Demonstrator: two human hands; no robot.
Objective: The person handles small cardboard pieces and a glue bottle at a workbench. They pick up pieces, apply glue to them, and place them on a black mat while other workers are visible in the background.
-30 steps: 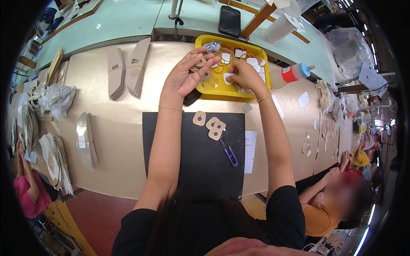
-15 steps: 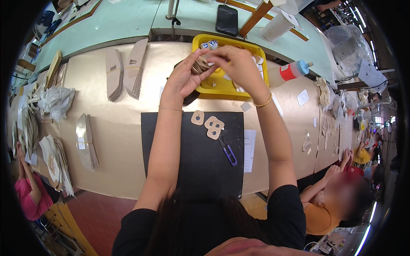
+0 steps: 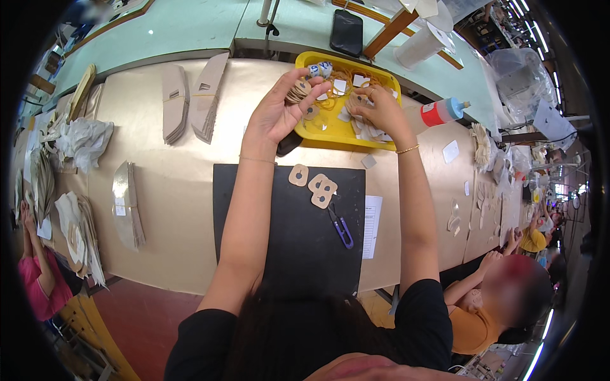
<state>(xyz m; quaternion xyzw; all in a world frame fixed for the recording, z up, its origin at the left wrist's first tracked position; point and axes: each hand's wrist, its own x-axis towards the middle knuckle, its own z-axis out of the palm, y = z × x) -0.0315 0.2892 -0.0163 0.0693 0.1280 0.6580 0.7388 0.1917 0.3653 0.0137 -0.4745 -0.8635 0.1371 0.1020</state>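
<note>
My left hand (image 3: 279, 114) holds a small stack of beige rounded-square pieces (image 3: 297, 93) between thumb and fingers, above the near left side of a yellow tray (image 3: 318, 137). Reaching into the tray's right part, my right hand (image 3: 383, 113) has its fingers curled on small beige pieces (image 3: 357, 101); how many it grips is hidden. Rubber bands (image 3: 346, 72) and white paper bits also lie in the tray. On the black mat (image 3: 286, 254) below are several loose beige pieces (image 3: 322, 190) with dark round marks, beside purple-handled thread snips (image 3: 344, 232).
A bottle with a blue cap (image 3: 454, 108) stands right of the tray. Behind are a black phone (image 3: 346, 33) and a white spool (image 3: 419, 44). Banded stacks of beige strips (image 3: 175, 105) lie at left. A co-worker in orange (image 3: 476, 320) sits at right.
My right hand has left the stack by my left hand and moved right, down into the tray. My left hand keeps the stack in nearly the same place.
</note>
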